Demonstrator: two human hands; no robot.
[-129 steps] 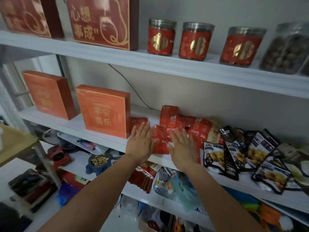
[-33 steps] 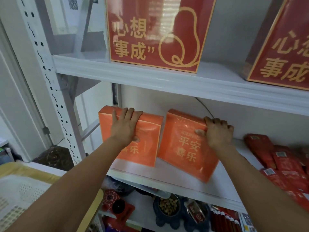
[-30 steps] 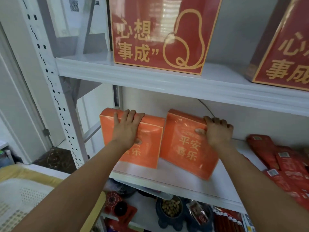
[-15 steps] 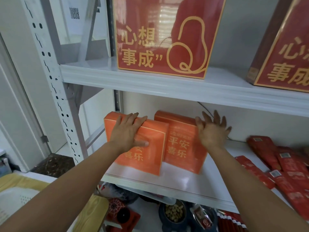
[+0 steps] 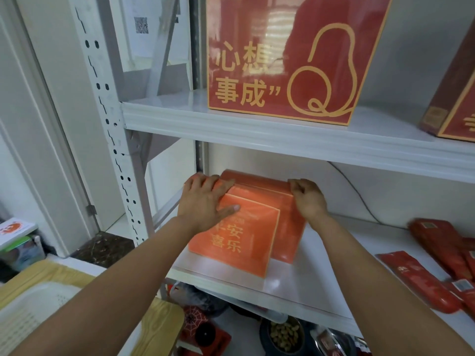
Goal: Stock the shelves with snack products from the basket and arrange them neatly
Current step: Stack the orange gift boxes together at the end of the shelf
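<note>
1. The left grip [image 5: 205, 201] lies flat on the front orange box [image 5: 236, 242], a flat, glossy-wrapped card box w/ pale characters. Fingers are straight across its top edge, thumb out on the face. It presses and does not clasp.
2. The right grip [image 5: 308, 199] is curled over the top right corner of the rear orange box [image 5: 293, 227], same make, fingers hooked on the top edge.
3. Both boxes stand upright at the left end of the white middle shelf [image 5: 295, 286], broad faces twd the camera, one touching the other, just beside the perforated steel upright [image 5: 113, 140].
4. Key relation: the rear box sits behind the front one but offset to the right, so its right side sticks out past the front box's right edge. The right grip is on that side and the left grip braces the other.
5. Judgement: next move prob. needs the rear box slid left, along the shelf's length, while the front box is held steady, till the edges line up.
6. Risk: the tall, thin boxes could tip fwd off the shelf lip.
7. The white perforated plastic basket [image 5: 30, 304] is low left, well apart from both grips. The red foil snack packs [image 5: 424, 281] lie loose further right on the same shelf, so more tidying looks due.
</note>
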